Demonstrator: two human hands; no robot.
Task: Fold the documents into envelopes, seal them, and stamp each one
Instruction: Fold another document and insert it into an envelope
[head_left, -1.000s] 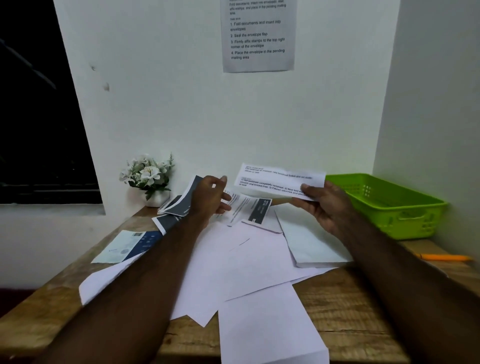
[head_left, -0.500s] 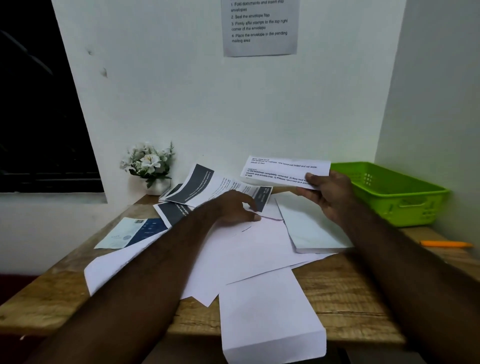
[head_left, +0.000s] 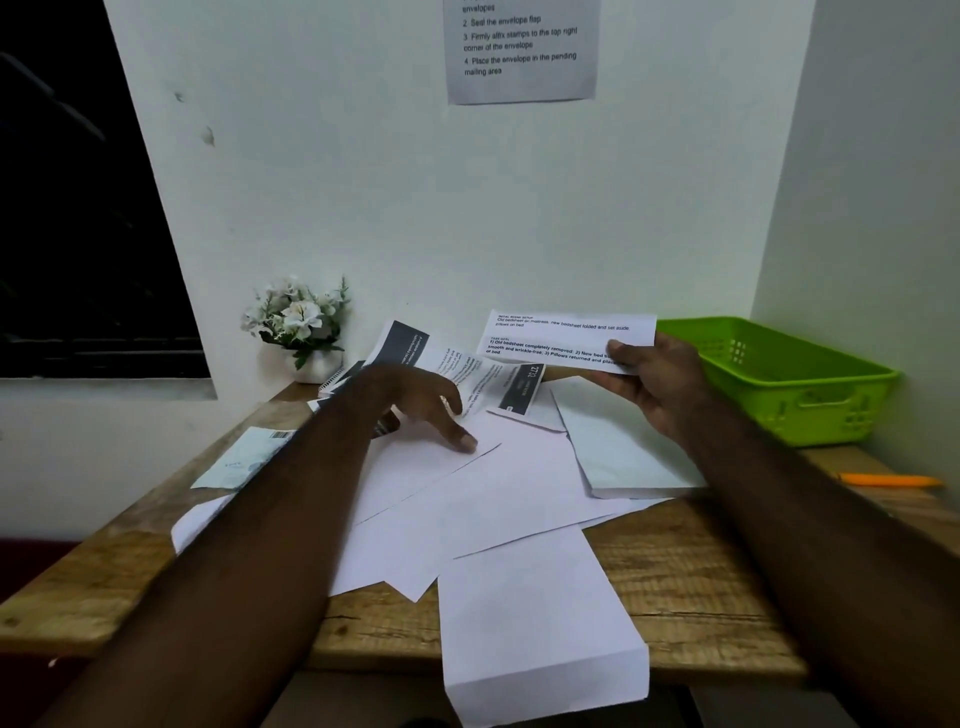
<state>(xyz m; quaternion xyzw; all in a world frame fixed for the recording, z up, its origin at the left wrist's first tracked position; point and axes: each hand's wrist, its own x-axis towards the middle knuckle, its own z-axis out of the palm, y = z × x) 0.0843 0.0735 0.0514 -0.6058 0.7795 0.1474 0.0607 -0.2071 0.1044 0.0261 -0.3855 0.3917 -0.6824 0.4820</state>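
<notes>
My right hand (head_left: 657, 382) holds a folded printed document (head_left: 561, 338) up above the desk, thumb pinching its lower right part. My left hand (head_left: 415, 402) reaches over the pile of white sheets and envelopes (head_left: 493, 493), fingers extended, one fingertip touching a white envelope (head_left: 426, 462). A printed sheet with dark panels (head_left: 467, 371) lies behind that hand. A long white envelope (head_left: 535, 618) hangs over the desk's near edge. A stack of white envelopes (head_left: 623, 452) lies under my right hand.
A green plastic basket (head_left: 795, 384) stands at the right by the wall. An orange pen (head_left: 888, 479) lies near it. A small pot of white flowers (head_left: 301, 332) sits at the back left. A blue-and-white booklet (head_left: 244, 460) lies at the left of the wooden desk (head_left: 701, 571).
My left hand has let go of the dark-panelled sheet, which now lies on the desk, and has come down onto the white envelopes. The right hand keeps holding the folded document.
</notes>
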